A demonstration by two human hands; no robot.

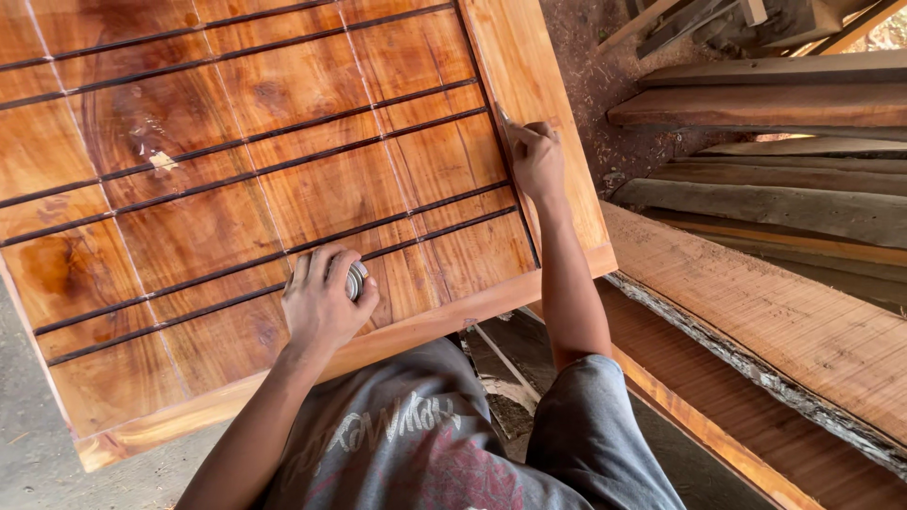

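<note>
A large reddish-brown wooden panel point(236, 170) with dark grooves running across it lies in front of me. My left hand point(321, 297) grips a small round metal tin point(356, 280) that rests on the panel near its front edge. My right hand point(536, 156) holds a thin tool point(504, 117), pinched in the fingers, with its tip at the groove beside the panel's right frame board point(543, 104). What kind of tool it is I cannot tell.
Rough sawn planks point(784, 312) and stacked timber point(765, 104) lie to the right. Sawdust covers the ground point(614, 85) beyond the panel. Grey concrete floor point(28, 453) shows at the lower left.
</note>
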